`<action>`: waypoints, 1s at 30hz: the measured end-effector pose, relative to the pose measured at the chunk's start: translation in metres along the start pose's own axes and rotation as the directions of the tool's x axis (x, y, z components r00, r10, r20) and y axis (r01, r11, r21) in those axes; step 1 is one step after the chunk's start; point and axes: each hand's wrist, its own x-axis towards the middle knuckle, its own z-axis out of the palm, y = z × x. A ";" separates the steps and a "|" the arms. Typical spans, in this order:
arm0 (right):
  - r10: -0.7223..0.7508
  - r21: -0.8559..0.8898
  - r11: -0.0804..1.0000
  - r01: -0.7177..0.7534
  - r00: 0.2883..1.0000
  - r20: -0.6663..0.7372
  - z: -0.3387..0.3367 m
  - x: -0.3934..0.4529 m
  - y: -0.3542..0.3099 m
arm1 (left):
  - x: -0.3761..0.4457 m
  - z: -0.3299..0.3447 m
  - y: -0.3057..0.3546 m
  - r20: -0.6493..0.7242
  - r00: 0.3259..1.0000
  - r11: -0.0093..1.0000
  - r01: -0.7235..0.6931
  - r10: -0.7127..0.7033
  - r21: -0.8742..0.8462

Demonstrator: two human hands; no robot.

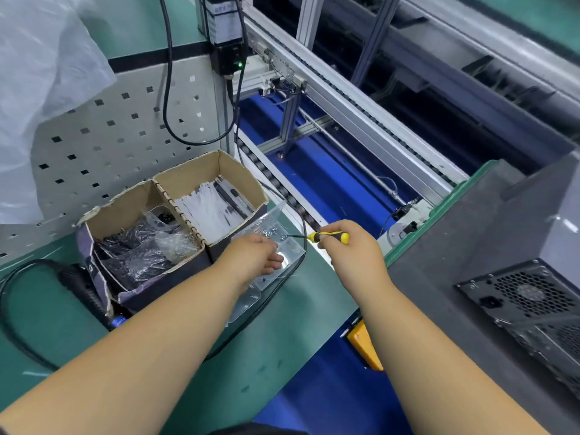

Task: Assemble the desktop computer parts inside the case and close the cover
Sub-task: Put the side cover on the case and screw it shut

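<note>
Right hand (348, 246) gripped a yellow screwdriver (326, 237), tip among screws (270, 232) in a clear tray (292, 246) on the counter (276, 334); left hand (257, 255) reached in, fingers loosely curled, seemingly empty. Fetching a fastener looked underway. Next, carry one to the computer case (527, 296), well right.

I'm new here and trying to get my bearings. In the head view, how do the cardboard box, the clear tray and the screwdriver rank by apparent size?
Largest to smallest as they look:
1. cardboard box
2. clear tray, partly hidden by the left hand
3. screwdriver, partly hidden in the right hand
</note>
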 end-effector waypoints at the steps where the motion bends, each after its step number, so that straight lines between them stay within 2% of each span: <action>1: 0.012 0.037 0.999 -0.012 1.000 0.001 -0.007 -0.006 -0.002 | 0.002 0.005 -0.001 0.006 0.999 0.998 0.032 -0.032 -0.049; 6: 0.035 0.182 0.983 -0.034 0.999 0.001 -0.033 -0.029 -0.009 | 0.009 0.025 0.000 0.109 0.985 0.936 0.160 -0.132 -0.312; 8: 0.040 0.215 0.976 -0.037 0.999 -0.009 -0.041 -0.036 -0.011 | 0.008 0.032 0.003 0.168 0.978 0.892 0.185 -0.125 -0.413; 11: 0.038 0.218 0.976 -0.030 0.999 -0.035 -0.053 -0.046 -0.008 | 0.004 0.044 0.006 0.211 0.973 0.859 0.187 -0.095 -0.477; 22: 0.059 0.366 0.931 0.015 0.980 -0.191 -0.129 -0.095 0.029 | -0.035 0.126 0.010 0.253 0.967 0.903 0.070 0.043 -0.423; 30: 0.094 0.397 0.916 0.057 0.932 -0.351 -0.213 -0.146 0.075 | -0.088 0.227 0.014 0.351 0.934 0.964 0.027 0.071 -0.265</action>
